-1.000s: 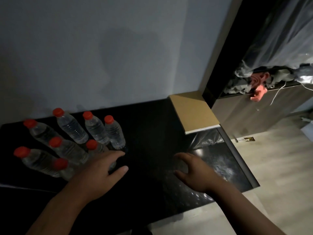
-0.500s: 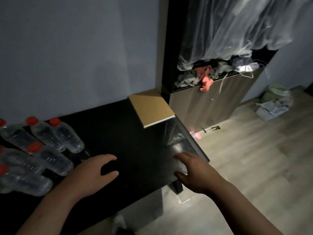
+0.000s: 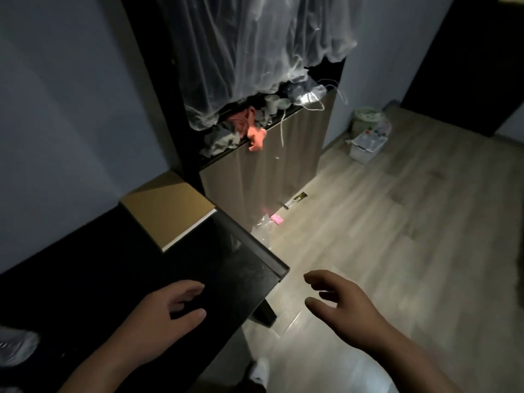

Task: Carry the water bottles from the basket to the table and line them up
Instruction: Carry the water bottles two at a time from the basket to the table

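At the far left edge, low in the view, we see a blurred clear water bottle (image 3: 15, 346) lying over the black table (image 3: 85, 279); only part of it shows, and it is the only bottle we can make out. The table's dark top runs to the right and ends at a squared corner. A flat tan board (image 3: 167, 208) rests on the table's far corner against the wall.

The left hand (image 3: 158, 316) is over the table's right end, palm down, with its fingers loosely spread and nothing in its grasp. We cannot tell whether it touches the top.

Behind the table stands a tall cabinet (image 3: 263, 177) with a clear plastic sheet (image 3: 249, 52) draped over its upper part. An orange cloth (image 3: 255, 134) hangs over its ledge among grey rags. A small pink scrap (image 3: 277, 218) lies on the wooden floor (image 3: 411, 236) at the cabinet's foot.

The right hand (image 3: 343, 304) is past the table's corner, over the floor, well apart from the left hand. Its fingers are relaxed and parted, and it holds nothing.

Further right, by the far wall, a white basket (image 3: 367, 144) sits on the floor; its contents are too small for us to tell.
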The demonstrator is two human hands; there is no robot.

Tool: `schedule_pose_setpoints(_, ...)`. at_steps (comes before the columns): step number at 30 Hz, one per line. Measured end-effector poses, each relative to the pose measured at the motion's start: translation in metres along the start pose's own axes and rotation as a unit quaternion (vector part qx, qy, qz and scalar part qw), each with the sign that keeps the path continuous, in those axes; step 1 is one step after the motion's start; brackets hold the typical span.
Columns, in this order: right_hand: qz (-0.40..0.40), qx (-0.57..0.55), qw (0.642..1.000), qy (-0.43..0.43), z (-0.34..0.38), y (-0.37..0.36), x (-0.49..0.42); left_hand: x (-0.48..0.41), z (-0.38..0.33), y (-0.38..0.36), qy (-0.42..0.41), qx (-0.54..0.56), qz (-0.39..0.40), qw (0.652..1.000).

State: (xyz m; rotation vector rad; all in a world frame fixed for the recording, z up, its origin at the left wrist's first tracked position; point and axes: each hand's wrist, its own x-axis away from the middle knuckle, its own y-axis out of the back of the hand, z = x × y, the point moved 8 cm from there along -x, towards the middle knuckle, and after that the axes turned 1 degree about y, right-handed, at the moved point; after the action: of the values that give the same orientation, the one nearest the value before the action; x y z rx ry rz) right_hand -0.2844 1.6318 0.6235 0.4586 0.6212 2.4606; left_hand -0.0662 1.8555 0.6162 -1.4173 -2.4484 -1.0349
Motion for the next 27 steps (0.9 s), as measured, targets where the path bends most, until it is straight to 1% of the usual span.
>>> schedule_pose_setpoints(2, -0.047, -0.099, 0.992, -0.055, -0.017, 0.018, 0.005, -0.021, -0.011, -0.015, -0.016, 0.077, 0.018, 0.997)
schedule_pose_setpoints(3, -0.068, -0.131, 0.986, -0.078, -0.025, 0.026, 0.008, -0.031, -0.016, -0.022, -0.021, 0.117, 0.028, 0.993)
schedule_pose_setpoints(5, -0.105, -0.159, 0.976, -0.105, -0.036, 0.042, 0.013, -0.053, -0.027, -0.033, -0.036, 0.171, 0.050, 0.983)
schedule_pose_setpoints(8, -0.153, -0.184, 0.962, -0.134, -0.049, 0.065, 0.020, -0.090, -0.046, -0.048, -0.057, 0.205, 0.072, 0.974)
schedule_pose_setpoints(11, -0.197, -0.191, 0.950, -0.151, -0.061, 0.087, 0.026, -0.123, -0.075, -0.066, -0.074, 0.205, 0.112, 0.969)
schedule_pose_setpoints(14, -0.240, -0.208, 0.933, -0.167, -0.076, 0.110, 0.036, -0.150, -0.110, -0.097, -0.096, 0.175, 0.166, 0.966)
schedule_pose_setpoints(19, -0.301, -0.225, 0.907, -0.192, -0.115, 0.159, 0.049, -0.194, -0.175, -0.161, -0.128, 0.133, 0.213, 0.959)
schedule_pose_setpoints(23, -0.315, -0.234, 0.899, -0.193, -0.157, 0.207, 0.037, -0.228, -0.230, -0.206, -0.146, 0.135, 0.227, 0.953)
schedule_pose_setpoints(27, -0.286, -0.225, 0.916, -0.171, -0.187, 0.266, 0.004, -0.255, -0.279, -0.244, -0.147, 0.142, 0.226, 0.953)
